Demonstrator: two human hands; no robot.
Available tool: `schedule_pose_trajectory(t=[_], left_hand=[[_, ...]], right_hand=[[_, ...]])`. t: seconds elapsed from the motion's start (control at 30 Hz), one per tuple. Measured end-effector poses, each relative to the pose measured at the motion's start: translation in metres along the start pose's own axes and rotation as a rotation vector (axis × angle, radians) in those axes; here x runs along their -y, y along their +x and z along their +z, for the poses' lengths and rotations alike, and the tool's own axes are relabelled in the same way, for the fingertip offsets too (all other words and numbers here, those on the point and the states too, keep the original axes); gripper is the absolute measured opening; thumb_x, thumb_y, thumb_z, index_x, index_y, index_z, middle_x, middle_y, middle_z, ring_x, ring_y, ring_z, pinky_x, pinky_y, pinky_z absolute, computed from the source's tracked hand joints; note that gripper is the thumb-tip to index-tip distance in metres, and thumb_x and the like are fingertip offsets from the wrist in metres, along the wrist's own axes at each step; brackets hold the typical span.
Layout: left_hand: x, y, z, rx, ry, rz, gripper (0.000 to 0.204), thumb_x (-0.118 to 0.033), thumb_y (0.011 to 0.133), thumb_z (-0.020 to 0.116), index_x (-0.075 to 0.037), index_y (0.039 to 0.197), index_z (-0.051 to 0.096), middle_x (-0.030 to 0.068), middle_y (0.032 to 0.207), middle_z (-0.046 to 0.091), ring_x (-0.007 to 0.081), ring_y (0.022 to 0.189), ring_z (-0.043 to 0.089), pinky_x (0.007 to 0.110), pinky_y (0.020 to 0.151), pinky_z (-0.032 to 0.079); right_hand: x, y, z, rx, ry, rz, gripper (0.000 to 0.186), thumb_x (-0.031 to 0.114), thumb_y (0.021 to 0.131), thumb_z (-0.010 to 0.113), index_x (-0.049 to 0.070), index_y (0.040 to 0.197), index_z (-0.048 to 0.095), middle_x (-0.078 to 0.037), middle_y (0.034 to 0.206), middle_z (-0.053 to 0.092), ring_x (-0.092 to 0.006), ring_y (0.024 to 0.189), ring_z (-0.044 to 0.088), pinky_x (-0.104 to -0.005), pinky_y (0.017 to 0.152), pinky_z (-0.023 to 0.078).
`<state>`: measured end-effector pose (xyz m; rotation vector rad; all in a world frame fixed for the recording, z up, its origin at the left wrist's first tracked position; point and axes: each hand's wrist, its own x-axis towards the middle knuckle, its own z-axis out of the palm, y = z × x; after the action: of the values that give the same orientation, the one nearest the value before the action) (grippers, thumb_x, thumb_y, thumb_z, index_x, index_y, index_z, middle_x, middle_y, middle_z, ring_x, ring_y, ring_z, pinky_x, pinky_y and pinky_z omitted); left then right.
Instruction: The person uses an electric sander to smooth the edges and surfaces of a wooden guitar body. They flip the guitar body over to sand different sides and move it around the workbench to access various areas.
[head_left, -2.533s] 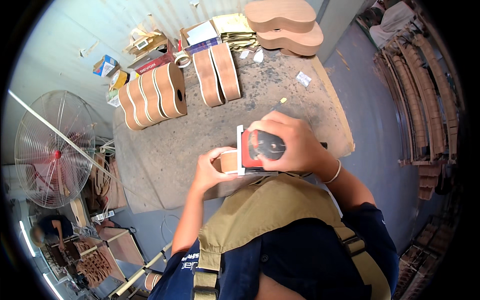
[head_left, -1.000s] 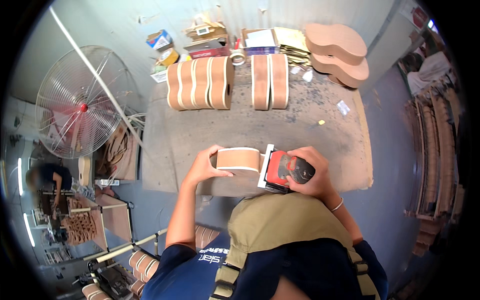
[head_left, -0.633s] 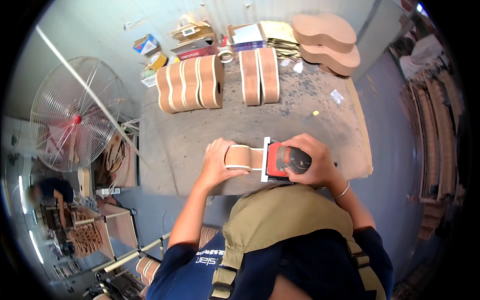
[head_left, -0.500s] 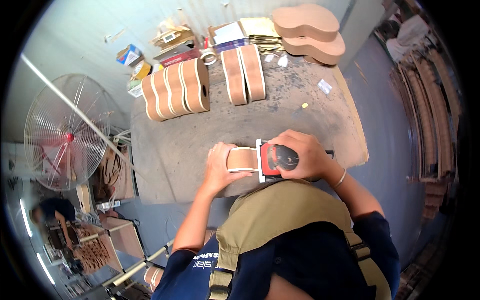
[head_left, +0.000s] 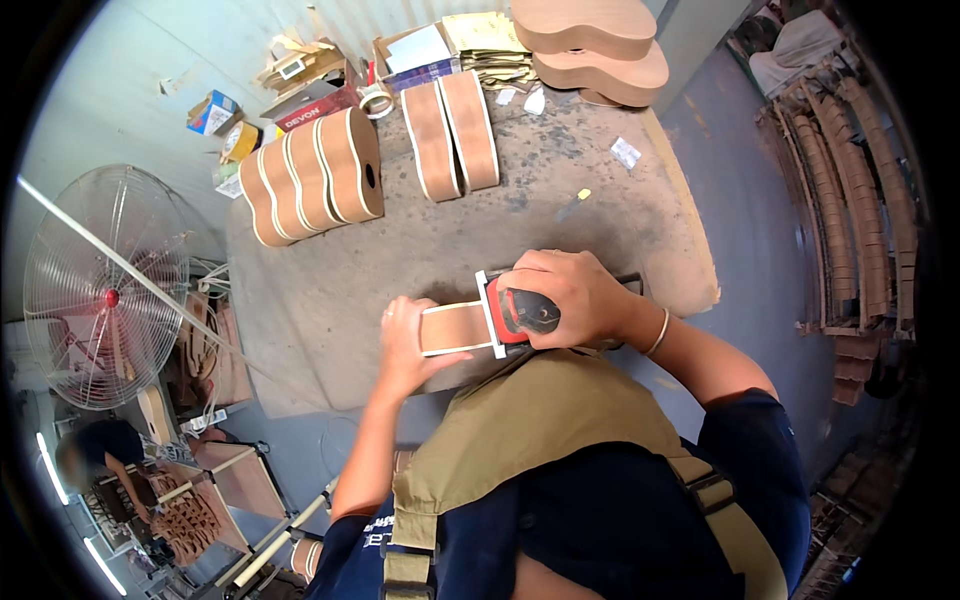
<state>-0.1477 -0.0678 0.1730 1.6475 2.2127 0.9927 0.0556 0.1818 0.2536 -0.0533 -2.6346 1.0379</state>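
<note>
My left hand (head_left: pixel 406 345) grips the left end of a curved wooden body piece (head_left: pixel 452 329) with cream edging, held low over the near part of the worktable (head_left: pixel 320 370). My right hand (head_left: pixel 570 295) is closed on a red-and-black power sander (head_left: pixel 505 315) with a white front plate, which meets the piece's right side and hides part of it. A small yellow-handled tool (head_left: pixel 580 198) lies farther back on the table.
Stacked body sides (head_left: pixel 300 180), two upright pieces (head_left: pixel 450 140), guitar bodies (head_left: pixel 590 75), boxes (head_left: pixel 415 60) and tape (head_left: pixel 375 103) line the back. A fan (head_left: pixel 110 300) stands left, racks (head_left: pixel 850 200) right. A co-worker (head_left: pixel 110 450) bends over parts at lower left.
Since half a second ago the view has turned, shifting the scene leftward. Both hands still grip the piece and sander, which now sit slightly further left in the picture.
</note>
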Motion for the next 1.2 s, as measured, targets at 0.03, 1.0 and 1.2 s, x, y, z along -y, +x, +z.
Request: schedule_pose_trajectory(t=[0.03, 1.0, 1.2], left_hand=[[0.008, -0.003, 0.0, -0.012, -0.024, 0.001, 0.086, -0.053, 0.062, 0.103, -0.009, 0.122, 0.062, 0.0118, 0.112, 0.059, 0.0378, 0.107, 0.057, 0.05, 0.094, 0.045], [0.041, -0.031, -0.011, -0.051, -0.082, -0.152, 0.095, -0.054, 0.053, 0.106, -0.007, 0.123, 0.061, 0.0119, 0.111, 0.058, 0.0386, 0.106, 0.059, 0.05, 0.094, 0.046], [0.038, -0.035, -0.01, -0.066, 0.008, -0.142, 0.096, -0.053, 0.051, 0.107, -0.008, 0.122, 0.06, 0.0113, 0.113, 0.06, 0.0374, 0.108, 0.06, 0.049, 0.095, 0.046]], right_hand=[[-0.001, -0.001, -0.003, 0.034, -0.012, 0.012, 0.049, 0.024, 0.073, 0.085, 0.015, 0.12, 0.074, -0.005, 0.103, 0.07, -0.0299, 0.09, 0.072, -0.0415, 0.071, 0.059], [0.018, 0.0, 0.013, -0.008, -0.016, 0.006, 0.059, 0.018, 0.068, 0.087, 0.017, 0.125, 0.074, -0.005, 0.11, 0.071, -0.0283, 0.095, 0.072, -0.0397, 0.075, 0.061], [0.023, 0.009, 0.019, 0.014, -0.048, -0.011, 0.059, 0.019, 0.069, 0.088, 0.017, 0.126, 0.074, -0.005, 0.112, 0.071, -0.0286, 0.096, 0.072, -0.0392, 0.075, 0.061]])
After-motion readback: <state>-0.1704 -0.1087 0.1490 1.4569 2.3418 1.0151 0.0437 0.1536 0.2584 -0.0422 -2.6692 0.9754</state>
